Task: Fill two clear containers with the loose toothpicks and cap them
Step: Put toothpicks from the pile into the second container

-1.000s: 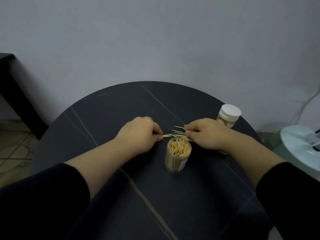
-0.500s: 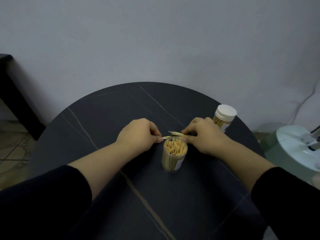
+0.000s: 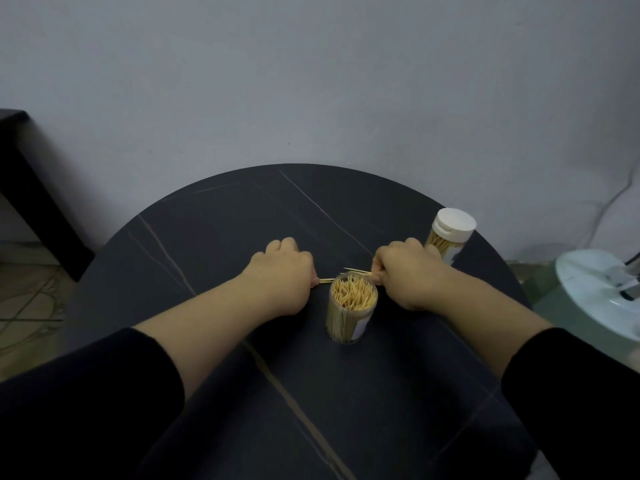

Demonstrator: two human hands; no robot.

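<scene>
In the head view, two jars stand on the dark round counter. The open jar is upright in the middle, packed with toothpicks standing on end, and has no cap on. The capped jar stands near the counter's far right edge, behind the right hand.

The last loose toothpicks lie in a thin bundle just behind the open jar's rim. Their long axis runs left to right, between the two hands. The left hand is curled, and its fingers pinch the bundle's left end. The right hand is curled too, and its fingers pinch the right end. Both hands sit about equally close to the jar mouth, one on each side. The bundle lies flat while the mouth opens upward, so it probably has to be tipped on end and brought toward the person to drop in.

The jar rim hides the bundle's middle, so it cannot be counted, and whether it touches the counter is unclear. The fingertips are tucked under the knuckles. No loose cap shows. A white object at the right is cut off by the frame.
</scene>
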